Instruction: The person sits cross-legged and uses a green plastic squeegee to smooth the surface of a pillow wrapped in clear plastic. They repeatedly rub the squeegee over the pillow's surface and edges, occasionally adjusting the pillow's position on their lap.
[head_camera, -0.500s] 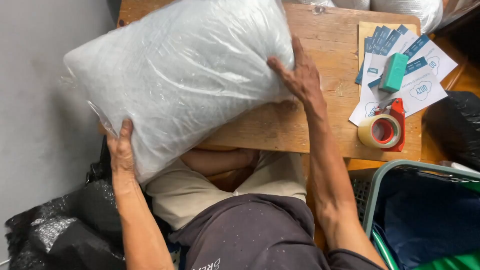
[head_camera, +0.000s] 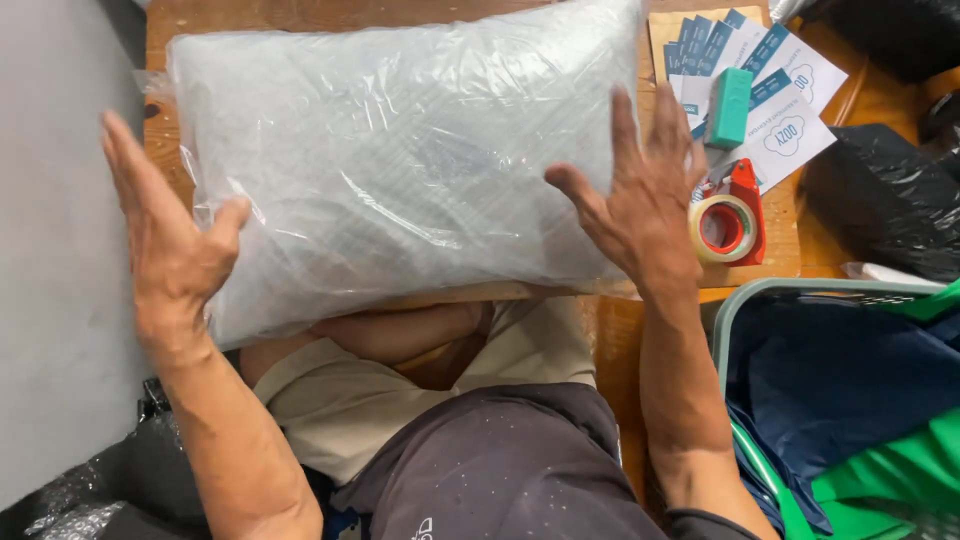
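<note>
1. Right now, a pillow sealed in clear plastic wrap (head_camera: 400, 160) lies flat on the wooden counter (head_camera: 780, 250), long side running left-right; its near edge overhangs the counter's front edge, above the person's lap.
2. Left hand (head_camera: 165, 245): fingers straight & spread, palm against the pillow's left end, thumb tip pressing on the plastic. Grip is wide, not closed on anything.
3. Right hand (head_camera: 640, 195): fingers splayed, palm down over the pillow's right end, w/ fingertips at the wrap's edge. Grip also spread; can't tell if the palm is fully touching the wrap or just above it.
4. Just beside the right hand, on the counter: red tape dispenser (head_camera: 735, 215) w/ a roll of clear tape in it.
5. Behind the dispenser: fan of white & blue printed cards (head_camera: 790, 100) on a brown envelope (head_camera: 665, 30), w/ a teal block (head_camera: 730, 108) resting on top of the cards.
6. Far right: black plastic bag (head_camera: 890, 200) at the counter's edge.
7. Lower right, below the counter: grey-rimmed basket (head_camera: 740, 300) holding dark blue fabric (head_camera: 840, 380) & green fabric (head_camera: 890, 470).
8. Lower left on the floor: more black plastic (head_camera: 130, 470), by the person's left arm.
9. Grey wall (head_camera: 50, 300) runs along the left side.
</note>
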